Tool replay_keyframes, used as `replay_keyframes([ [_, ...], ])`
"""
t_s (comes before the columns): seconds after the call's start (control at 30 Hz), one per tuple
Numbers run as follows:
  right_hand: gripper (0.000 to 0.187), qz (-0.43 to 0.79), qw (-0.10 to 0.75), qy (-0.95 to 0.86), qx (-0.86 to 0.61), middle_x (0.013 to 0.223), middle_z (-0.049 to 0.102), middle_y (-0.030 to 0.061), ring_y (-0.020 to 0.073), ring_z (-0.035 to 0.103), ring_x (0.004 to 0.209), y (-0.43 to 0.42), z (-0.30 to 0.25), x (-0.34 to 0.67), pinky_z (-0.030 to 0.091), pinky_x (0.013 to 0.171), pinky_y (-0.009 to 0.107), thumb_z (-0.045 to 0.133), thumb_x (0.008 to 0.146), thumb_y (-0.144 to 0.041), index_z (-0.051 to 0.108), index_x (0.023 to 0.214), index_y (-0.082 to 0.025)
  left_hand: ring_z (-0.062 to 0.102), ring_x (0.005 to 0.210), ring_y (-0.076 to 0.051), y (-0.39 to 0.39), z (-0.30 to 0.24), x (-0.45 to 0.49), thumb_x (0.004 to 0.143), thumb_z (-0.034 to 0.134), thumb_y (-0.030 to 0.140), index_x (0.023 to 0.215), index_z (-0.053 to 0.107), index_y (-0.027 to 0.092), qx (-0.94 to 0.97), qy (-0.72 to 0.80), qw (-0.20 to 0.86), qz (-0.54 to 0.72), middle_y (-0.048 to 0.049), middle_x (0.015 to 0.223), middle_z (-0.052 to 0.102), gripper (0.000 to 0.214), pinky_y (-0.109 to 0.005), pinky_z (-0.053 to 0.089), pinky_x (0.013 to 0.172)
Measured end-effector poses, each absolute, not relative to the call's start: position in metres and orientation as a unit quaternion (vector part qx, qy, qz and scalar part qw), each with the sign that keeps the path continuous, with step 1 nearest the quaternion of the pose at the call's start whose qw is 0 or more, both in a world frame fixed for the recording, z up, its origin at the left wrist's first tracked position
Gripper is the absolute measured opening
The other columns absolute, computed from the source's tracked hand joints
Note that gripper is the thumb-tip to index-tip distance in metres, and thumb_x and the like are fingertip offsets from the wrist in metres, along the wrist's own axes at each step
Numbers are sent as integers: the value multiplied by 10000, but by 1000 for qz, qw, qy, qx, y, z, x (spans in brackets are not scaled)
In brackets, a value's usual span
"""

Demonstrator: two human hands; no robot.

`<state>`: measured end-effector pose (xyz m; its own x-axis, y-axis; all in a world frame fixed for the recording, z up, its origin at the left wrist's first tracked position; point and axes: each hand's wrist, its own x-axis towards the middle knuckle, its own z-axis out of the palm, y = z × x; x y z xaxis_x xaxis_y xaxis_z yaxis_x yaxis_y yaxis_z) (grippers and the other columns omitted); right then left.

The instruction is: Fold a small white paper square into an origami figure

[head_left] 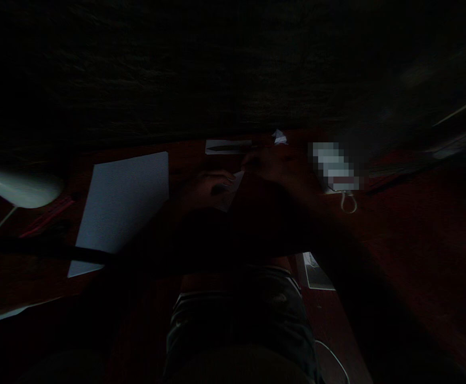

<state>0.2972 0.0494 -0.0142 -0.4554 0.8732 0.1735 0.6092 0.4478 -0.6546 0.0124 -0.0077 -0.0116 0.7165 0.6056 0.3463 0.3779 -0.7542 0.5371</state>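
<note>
The light is very dim. A small folded piece of white paper is between my two hands, low over the dark reddish table. My left hand has its fingers bent over the paper's left side and is closed on it. At the paper's upper corner is my right hand, its fingertips drawn together there; shadow hides most of its fingers. Just beyond the hands lies a pale strip with a dark slim thing across it. A small folded white paper shape stands near the table's far edge.
A large white sheet lies to the left, with a white rounded object and a red slim item past it. On the right is a blurred-out pale object with a loop. A cable runs below.
</note>
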Motion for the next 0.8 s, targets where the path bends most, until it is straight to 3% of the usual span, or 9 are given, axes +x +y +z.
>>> replay_keyframes([
  [0.63,156,269,247,-809,-460,1043,895,79,260,815,998,50,-11,294,614,953,380,761,921,-125,885,874,-207,825,1277,-278,-4,-13,12,1053,754,301,1105,886,218,903,264,233,248,-105,1386,862,164,-442,641,1190],
  [0.8,185,277,234,-796,-485,1119,909,85,266,837,1054,46,-5,291,642,989,384,783,942,-99,911,1020,-208,734,1463,-316,-5,-7,14,1021,737,246,1073,855,222,908,280,218,224,-98,1582,777,132,-508,577,1288],
])
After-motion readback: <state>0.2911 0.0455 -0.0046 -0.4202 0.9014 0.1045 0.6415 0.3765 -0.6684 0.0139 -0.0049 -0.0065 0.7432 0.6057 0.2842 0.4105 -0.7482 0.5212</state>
